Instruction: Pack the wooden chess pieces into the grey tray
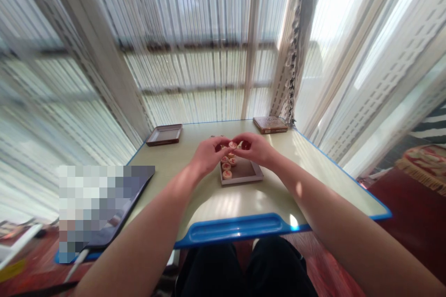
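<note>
Above a shallow open box (259, 176), my left hand (208, 152) and my right hand (257, 148) meet with curled fingers. Their fingertips close from both sides on a round, pale xiangqi piece (232, 145) with red writing on its top. Several more pieces lie in the box along its left side, among them a xiangqi piece (227, 174) in the near left corner. Bare grey-brown floor shows in the right part of the box. My hands cover the far part of the box.
An empty box lid or tray (164, 134) lies at the table's far left, and a closed flat box (271, 124) at the far right. A dark flat device (118, 218), partly blurred out, rests on the left edge. The table (223, 204) has a raised blue front rim; curtains hang behind.
</note>
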The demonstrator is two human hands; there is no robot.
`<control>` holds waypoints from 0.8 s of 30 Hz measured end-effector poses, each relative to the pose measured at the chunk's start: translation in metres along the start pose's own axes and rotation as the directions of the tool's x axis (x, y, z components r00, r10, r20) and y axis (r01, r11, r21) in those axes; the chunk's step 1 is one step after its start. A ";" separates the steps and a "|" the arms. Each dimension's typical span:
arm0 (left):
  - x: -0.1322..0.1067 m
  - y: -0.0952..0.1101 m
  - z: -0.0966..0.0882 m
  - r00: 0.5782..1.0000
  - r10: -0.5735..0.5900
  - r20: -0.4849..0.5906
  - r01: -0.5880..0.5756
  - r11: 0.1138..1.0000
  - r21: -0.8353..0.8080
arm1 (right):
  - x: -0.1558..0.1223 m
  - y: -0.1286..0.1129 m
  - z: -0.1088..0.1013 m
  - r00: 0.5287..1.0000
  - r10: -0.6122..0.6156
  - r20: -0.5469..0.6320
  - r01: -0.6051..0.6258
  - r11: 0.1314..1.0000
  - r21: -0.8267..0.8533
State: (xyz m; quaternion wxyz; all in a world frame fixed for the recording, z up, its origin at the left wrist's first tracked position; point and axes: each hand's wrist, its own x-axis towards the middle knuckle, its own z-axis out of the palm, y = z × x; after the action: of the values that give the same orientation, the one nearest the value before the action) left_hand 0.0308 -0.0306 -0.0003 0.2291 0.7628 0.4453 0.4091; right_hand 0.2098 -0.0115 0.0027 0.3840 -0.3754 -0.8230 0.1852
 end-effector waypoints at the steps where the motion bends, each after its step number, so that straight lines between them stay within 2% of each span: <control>1: 0.000 0.000 0.000 1.000 0.003 0.000 -0.003 1.000 0.010 | 0.000 0.000 -0.001 1.000 0.003 0.001 -0.003 1.000 -0.030; 5: 0.000 0.001 -0.001 1.000 -0.023 0.000 0.023 0.993 0.115 | 0.000 0.001 -0.005 0.998 0.004 0.069 0.007 0.987 -0.162; 11: 0.001 -0.003 -0.003 0.995 -0.038 -0.092 0.058 0.972 0.229 | -0.001 0.001 -0.008 0.969 -0.020 0.246 0.092 0.954 -0.285; 20: 0.001 -0.005 -0.004 0.995 -0.030 -0.097 0.056 0.957 0.283 | -0.005 0.002 0.000 0.962 -0.009 0.275 0.099 0.944 -0.315; 24: 0.001 -0.011 -0.005 0.995 0.013 -0.095 0.018 0.947 0.321 | -0.005 0.002 0.000 0.962 -0.020 0.274 0.114 0.936 -0.332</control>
State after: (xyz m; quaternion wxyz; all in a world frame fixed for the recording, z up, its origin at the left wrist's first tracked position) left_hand 0.0218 -0.0246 -0.0047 0.0806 0.7689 0.5173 0.3670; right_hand 0.2133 -0.0140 -0.0012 0.2043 -0.3801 -0.8991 0.0738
